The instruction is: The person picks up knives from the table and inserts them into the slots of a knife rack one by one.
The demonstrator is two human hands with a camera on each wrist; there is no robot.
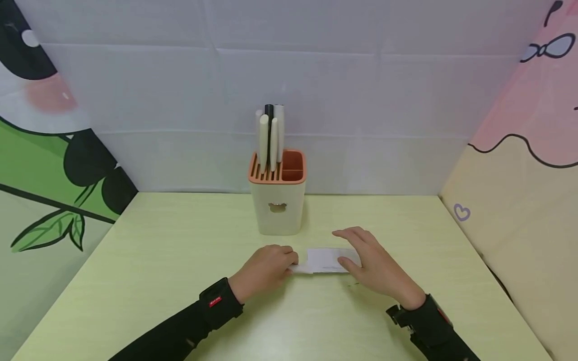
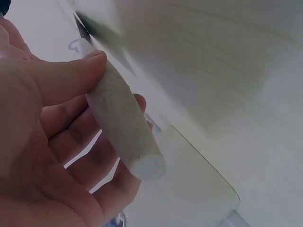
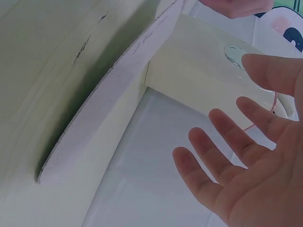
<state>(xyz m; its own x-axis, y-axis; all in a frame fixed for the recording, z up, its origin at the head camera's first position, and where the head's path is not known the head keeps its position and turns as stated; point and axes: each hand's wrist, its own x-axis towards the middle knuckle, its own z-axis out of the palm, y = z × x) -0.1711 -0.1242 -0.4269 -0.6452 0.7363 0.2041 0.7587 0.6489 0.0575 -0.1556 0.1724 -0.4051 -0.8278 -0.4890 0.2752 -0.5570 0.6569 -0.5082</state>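
My left hand [image 1: 266, 271] grips the white handle [image 2: 124, 120] of a kitchen knife, thumb on one side and curled fingers on the other. The knife's pale blade [image 1: 327, 260] points right, just above the tabletop. In the right wrist view the blade [image 3: 111, 90] looks broad, with a thin dark edge. My right hand [image 1: 377, 265] is by the blade's far end, fingers spread and fairly straight. Whether it touches the blade is unclear in the head view; the right wrist view shows a gap between them.
A cream knife block [image 1: 277, 208] with an orange slotted top stands behind the hands. Several white handles and a black one [image 1: 269, 113] rise from its left side; open compartments [image 1: 292, 167] are on its right. Dark marks [image 3: 83, 47] show on the pale table [image 1: 180, 235]. Printed cloth hangs behind.
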